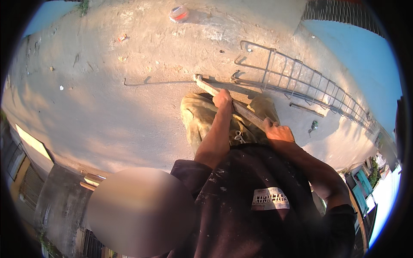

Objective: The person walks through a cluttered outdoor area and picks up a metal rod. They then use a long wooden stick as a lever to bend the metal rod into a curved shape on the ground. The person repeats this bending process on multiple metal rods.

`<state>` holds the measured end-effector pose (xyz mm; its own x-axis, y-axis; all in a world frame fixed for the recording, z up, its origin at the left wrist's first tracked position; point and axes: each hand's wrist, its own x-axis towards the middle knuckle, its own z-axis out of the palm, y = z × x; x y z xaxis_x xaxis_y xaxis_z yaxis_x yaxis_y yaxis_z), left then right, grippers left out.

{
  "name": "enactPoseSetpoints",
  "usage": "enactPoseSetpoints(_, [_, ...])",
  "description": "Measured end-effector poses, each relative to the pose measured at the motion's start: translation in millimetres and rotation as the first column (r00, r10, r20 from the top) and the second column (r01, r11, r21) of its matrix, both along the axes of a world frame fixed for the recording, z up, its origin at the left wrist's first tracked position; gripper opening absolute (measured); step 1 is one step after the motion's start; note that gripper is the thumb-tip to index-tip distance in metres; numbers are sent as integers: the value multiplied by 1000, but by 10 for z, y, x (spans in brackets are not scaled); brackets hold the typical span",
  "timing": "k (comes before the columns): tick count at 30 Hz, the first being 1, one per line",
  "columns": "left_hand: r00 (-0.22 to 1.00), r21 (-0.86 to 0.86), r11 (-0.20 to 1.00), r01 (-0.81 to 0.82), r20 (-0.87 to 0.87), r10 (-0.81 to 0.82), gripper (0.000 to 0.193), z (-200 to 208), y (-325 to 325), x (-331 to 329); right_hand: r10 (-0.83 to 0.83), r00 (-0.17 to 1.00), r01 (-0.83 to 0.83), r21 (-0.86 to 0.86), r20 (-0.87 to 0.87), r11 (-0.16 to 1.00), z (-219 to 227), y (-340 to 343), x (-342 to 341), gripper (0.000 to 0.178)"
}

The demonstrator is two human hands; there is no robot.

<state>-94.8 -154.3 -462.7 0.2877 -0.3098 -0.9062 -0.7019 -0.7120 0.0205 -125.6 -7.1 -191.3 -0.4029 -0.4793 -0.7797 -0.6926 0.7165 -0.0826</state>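
Observation:
Both of my hands are closed around a long pale bar with a notched head, which looks like a rebar bending wrench (248, 114). My left hand (222, 99) grips it nearer the head, and my right hand (279, 131) holds the lower end near my right thigh. The bar slants across my lap, its head at a thin steel rod (159, 83) lying low over the ground. That rod has a short hook bent at its left end. Whether the head's notch encloses the rod is too small to tell.
A long rebar cage (292, 71) stretches off to the right, beside a short pipe-like piece (306, 109) and a small green crumpled item (314, 125). A clear container with something red (179, 14) stands farther ahead. Litter (123, 38) dots the sandy ground (116, 116).

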Motion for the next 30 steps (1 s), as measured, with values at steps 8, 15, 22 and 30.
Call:
enactPoseSetpoints(8, [1000, 0, 1000, -13, -15, 13, 25, 147, 43, 47, 92, 951, -131, -116, -295, 985, -146, 228, 259, 23])
enactPoseSetpoints(15, [995, -102, 990, -98, 25, 101, 26, -136, 242, -47, -66, 998, 66, -105, -1, 992, -455, 563, -166, 35])
enactPoseSetpoints(22, [974, -104, 975, -199, 88, 208, 38, 143, 456, -560, -42, 996, 52, -133, 78, 990, -858, 1066, -679, 48])
enactPoseSetpoints(30, [974, -154, 969, -191, 91, 207, 36, 97, 542, -463, -91, 982, 116, -151, 167, 982, -1037, 1252, -533, 50])
